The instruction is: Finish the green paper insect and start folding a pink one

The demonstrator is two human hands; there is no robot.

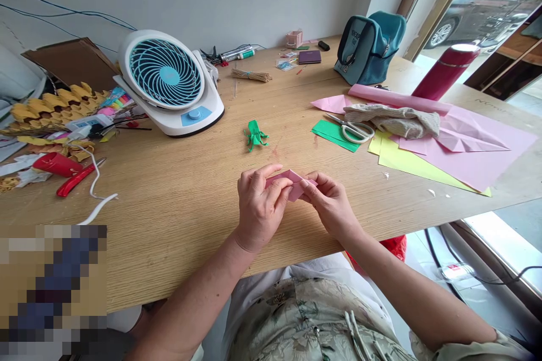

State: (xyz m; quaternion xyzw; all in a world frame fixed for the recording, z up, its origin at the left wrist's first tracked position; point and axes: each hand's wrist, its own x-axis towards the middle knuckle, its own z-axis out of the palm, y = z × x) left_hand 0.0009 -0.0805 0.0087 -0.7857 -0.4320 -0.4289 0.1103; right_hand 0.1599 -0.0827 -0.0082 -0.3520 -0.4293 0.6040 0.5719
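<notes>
Both hands meet over the wooden table (pixel 178 203) near its front edge. My left hand (pixel 258 206) and my right hand (pixel 330 203) pinch a small folded piece of pink paper (pixel 292 183) from either side, fingers closed on it. A finished green origami figure (pixel 255 135) lies on the table a little beyond the hands.
A white and teal desk fan (pixel 169 82) stands at the back left beside yellow paper craft (pixel 51 104) and red tools (pixel 63 172). To the right lie scissors (pixel 353 128), green paper (pixel 334 134), yellow and pink sheets (pixel 466 152), a grey cloth (pixel 398 118), a red flask (pixel 444 70) and a teal bag (pixel 368 45).
</notes>
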